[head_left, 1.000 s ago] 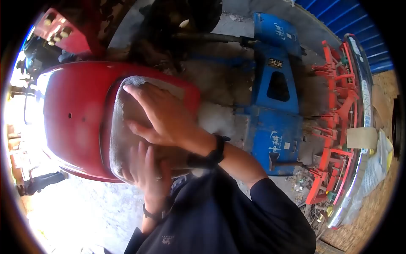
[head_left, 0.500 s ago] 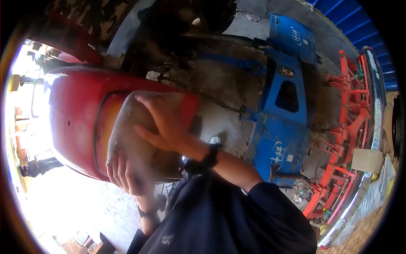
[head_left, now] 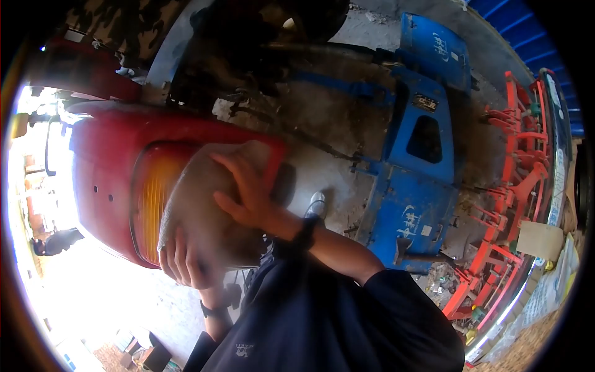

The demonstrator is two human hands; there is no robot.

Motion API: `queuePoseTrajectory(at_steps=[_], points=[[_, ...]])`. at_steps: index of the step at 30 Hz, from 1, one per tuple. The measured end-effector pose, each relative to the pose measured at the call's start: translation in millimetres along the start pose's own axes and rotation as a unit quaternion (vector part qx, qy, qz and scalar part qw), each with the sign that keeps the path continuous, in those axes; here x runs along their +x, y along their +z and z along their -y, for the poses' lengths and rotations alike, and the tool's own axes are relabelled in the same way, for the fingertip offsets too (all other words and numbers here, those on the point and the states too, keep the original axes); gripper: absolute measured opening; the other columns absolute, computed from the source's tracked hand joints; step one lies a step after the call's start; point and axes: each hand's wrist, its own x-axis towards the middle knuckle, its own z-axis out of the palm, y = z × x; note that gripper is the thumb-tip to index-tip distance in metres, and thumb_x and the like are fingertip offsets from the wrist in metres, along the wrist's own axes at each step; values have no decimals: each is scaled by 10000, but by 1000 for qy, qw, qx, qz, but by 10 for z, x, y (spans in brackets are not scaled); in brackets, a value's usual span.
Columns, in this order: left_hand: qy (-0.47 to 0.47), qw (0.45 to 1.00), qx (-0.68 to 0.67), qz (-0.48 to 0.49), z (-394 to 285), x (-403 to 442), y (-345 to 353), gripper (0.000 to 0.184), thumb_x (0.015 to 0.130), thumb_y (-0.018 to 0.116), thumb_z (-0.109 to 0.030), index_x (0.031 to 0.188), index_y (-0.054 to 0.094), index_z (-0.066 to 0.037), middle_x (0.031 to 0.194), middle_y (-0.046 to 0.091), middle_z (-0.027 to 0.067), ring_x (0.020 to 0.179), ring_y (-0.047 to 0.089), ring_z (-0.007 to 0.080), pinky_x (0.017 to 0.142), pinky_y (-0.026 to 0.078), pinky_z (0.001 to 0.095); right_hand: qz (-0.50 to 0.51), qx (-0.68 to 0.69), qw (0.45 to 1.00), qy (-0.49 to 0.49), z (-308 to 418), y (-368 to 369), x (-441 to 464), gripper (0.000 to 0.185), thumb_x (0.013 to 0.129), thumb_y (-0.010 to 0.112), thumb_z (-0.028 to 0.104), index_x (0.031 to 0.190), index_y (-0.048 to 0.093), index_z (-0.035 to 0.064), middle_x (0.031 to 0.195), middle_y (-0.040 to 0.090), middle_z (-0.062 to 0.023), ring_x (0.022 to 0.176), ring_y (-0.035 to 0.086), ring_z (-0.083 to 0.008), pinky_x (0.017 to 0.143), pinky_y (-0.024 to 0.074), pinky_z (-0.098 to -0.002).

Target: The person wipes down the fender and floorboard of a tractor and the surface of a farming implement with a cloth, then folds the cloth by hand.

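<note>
A grey-brown cloth point(head_left: 201, 170) lies over part of a red, rounded tractor fender point(head_left: 102, 155). My right hand point(head_left: 246, 195) rests flat on the cloth, thumb apart from the fingers. Lower down, my left hand point(head_left: 184, 260) curls its fingers over the cloth's near edge; its palm side is hidden. To the left of the cloth shows a yellow-orange ribbed lamp lens point(head_left: 155, 201), set in the fender and partly covered by the cloth.
A blue implement point(head_left: 412, 198) with white lettering stands to the right on the concrete floor. Beyond it is an orange-red metal frame point(head_left: 496, 229) with tines. A dark wheel point(head_left: 319, 25) is at the top. My shoe point(head_left: 316, 203) is below the fender's side.
Both hands and the cloth have shifted slightly right across the fender. More of the yellow-orange lens is uncovered. The camera view has moved a little.
</note>
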Motion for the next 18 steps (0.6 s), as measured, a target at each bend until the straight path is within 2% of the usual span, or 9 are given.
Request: queuePoseTrajectory(at_steps=[10, 18], points=[[18, 1000, -9, 6, 8, -46, -8, 259, 929, 529, -141, 1141, 658, -68, 1214, 677, 133, 1176, 598, 325, 1102, 340, 510, -20, 13, 999, 41, -39, 45, -204, 566, 880, 613, 251, 1370, 446, 22, 1259, 524, -226, 1155, 506, -406, 1014, 389, -440], [26, 999, -22, 42, 84, -158, -36, 266, 889, 553, -126, 1124, 666, -72, 1187, 687, 127, 1156, 612, 296, 1091, 341, 483, -115, -82, 988, 58, 6, 258, -541, 508, 910, 540, 179, 1368, 438, -17, 1291, 517, -239, 1175, 505, -406, 1038, 375, -436]])
